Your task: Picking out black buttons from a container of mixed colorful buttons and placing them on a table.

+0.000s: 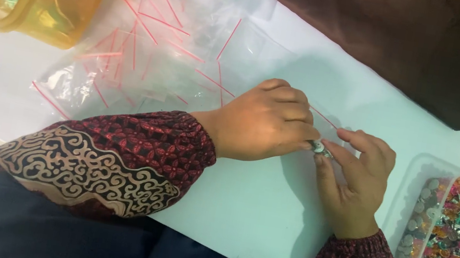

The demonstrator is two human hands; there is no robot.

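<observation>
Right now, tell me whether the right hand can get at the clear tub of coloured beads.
Probably yes. The right hand lies just beside the clear tub of coloured beads, with bare white table between them and no lid showing. Its fingers, though, pinch a small metal piece together with the left hand.

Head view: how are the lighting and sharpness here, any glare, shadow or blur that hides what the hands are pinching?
Head view: even, soft light; a faint shadow on the white table under the left hand and right hand. The clear bags with red strips look hazy, with mild sheen. The small item pinched between the fingertips is too tiny and soft to identify. The bead tray is fairly sharp.
</observation>
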